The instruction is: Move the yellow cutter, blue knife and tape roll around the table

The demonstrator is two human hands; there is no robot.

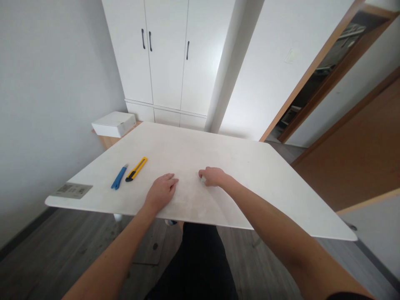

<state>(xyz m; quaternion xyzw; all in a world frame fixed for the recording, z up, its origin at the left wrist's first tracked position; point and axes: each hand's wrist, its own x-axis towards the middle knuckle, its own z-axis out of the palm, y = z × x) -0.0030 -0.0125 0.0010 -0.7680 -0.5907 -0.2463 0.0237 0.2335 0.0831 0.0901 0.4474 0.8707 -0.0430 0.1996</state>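
Observation:
My left hand (160, 193) rests on the white tabletop near its front edge, fingers bent a little and thumb slightly apart from them. I see nothing clearly held in it. Further right, my right hand (213, 176) is closed, its fingertips down at the table surface. A small whitish bit (203, 179) shows between its fingers, too small to name. To the left of my left hand lie a yellow utility knife (136, 169) with a black end and a blue-handled tool (119, 177) with a short grey tip, side by side on the table.
The white table (250, 162) has a grey printed label (71, 190) at its left front corner. A white box (114, 123) sits on a low wooden surface beyond the left edge. White cupboards (165, 62) stand behind, and a wood-framed mirror (325, 71) is at right.

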